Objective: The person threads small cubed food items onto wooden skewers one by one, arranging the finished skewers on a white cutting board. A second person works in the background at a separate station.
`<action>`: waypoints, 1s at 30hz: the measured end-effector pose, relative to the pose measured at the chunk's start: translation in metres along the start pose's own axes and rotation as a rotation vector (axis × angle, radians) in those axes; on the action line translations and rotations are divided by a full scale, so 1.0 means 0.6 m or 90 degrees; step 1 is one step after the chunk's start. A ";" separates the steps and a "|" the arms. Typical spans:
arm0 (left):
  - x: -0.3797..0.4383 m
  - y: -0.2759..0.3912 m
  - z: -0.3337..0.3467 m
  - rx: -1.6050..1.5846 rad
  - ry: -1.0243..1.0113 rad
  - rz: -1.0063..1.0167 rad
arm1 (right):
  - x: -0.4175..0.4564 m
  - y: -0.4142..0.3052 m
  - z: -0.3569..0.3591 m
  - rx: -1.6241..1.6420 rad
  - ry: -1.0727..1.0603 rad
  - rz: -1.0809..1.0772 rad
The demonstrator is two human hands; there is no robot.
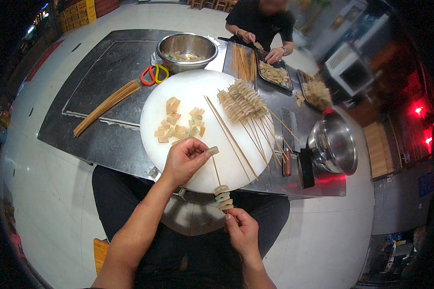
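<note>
My left hand [186,160] pinches a pale, translucent food piece [212,150] at the upper tip of a bamboo skewer [216,169]. Whether the tip has gone through that piece I cannot tell. Lower on the same stick sits a short stack of threaded pieces [223,197]. My right hand [243,228] grips the skewer just below this stack, in front of the round white cutting board [206,81]. Loose cut pieces [179,130] lie on the board beyond my left hand. Several bare skewers [231,139] rest to their right, beside a pile of filled skewers [243,102].
A skewer bundle [106,108], scissors [154,74] and a steel bowl of pieces [187,52] stand on the metal table [90,68]. At right are a wooden-handled knife [287,162] and another steel bowl [332,144]. Opposite, a person [260,25] works over a black tray [291,88].
</note>
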State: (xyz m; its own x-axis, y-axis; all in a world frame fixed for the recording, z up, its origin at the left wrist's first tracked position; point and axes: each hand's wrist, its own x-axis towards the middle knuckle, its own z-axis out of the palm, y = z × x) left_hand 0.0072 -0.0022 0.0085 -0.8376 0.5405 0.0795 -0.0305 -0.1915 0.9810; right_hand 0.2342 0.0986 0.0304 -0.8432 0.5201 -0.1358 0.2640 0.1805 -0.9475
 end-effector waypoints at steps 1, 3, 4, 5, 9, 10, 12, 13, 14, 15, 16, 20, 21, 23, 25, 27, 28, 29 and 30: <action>0.000 0.002 0.002 0.007 0.009 0.006 | 0.000 -0.001 -0.001 0.001 -0.001 0.010; -0.001 0.005 0.002 0.000 0.011 0.000 | 0.001 -0.001 -0.002 0.005 -0.003 0.021; -0.002 0.007 0.003 -0.004 0.012 -0.002 | 0.001 0.000 -0.002 0.008 -0.004 0.022; -0.002 0.008 0.003 0.001 0.015 -0.003 | 0.001 0.000 -0.002 0.012 -0.005 0.023; -0.001 0.006 0.003 0.008 0.016 0.000 | 0.004 -0.002 0.001 0.019 -0.011 -0.009; -0.001 0.006 0.003 0.006 0.015 0.001 | 0.004 -0.003 0.000 0.015 -0.012 -0.014; -0.002 0.010 0.002 0.015 0.011 -0.005 | 0.005 -0.004 -0.002 0.009 -0.013 -0.006; -0.002 0.013 0.001 0.020 0.009 -0.009 | 0.004 -0.004 -0.003 0.008 -0.012 0.006; -0.003 0.015 0.001 0.015 0.007 -0.011 | 0.004 -0.004 -0.004 0.006 -0.012 0.018; -0.003 0.016 0.001 0.009 0.003 -0.013 | 0.004 -0.006 -0.004 -0.001 -0.012 0.021; -0.003 0.016 0.001 0.003 0.000 -0.016 | 0.004 -0.010 -0.005 -0.008 -0.013 0.025; -0.005 0.017 0.001 0.087 -0.009 0.008 | 0.004 -0.006 -0.011 -0.023 -0.018 0.022; -0.007 0.023 0.003 0.125 -0.011 0.018 | 0.004 -0.009 -0.014 -0.031 -0.018 0.019; -0.009 0.025 0.007 0.167 -0.015 0.035 | 0.002 -0.020 -0.018 -0.048 -0.018 0.012; -0.014 0.024 0.009 0.176 -0.015 0.051 | -0.002 -0.025 -0.021 0.042 -0.037 0.076; -0.015 0.025 0.008 0.213 -0.016 0.083 | -0.004 -0.031 -0.026 0.108 -0.053 0.124; -0.015 0.026 0.007 0.231 -0.017 0.099 | -0.001 -0.037 -0.029 0.128 -0.060 0.140; -0.015 0.026 0.007 0.234 -0.022 0.101 | 0.002 -0.042 -0.032 0.149 -0.068 0.155; -0.015 0.027 0.007 0.239 -0.027 0.102 | 0.006 -0.044 -0.034 0.161 -0.073 0.160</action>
State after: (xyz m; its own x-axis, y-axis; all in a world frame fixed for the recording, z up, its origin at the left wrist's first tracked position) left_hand 0.0164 -0.0069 0.0245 -0.7922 0.5627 0.2363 0.3064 0.0318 0.9514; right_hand 0.2339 0.1127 0.0610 -0.8178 0.4219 -0.3913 0.3578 -0.1598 -0.9200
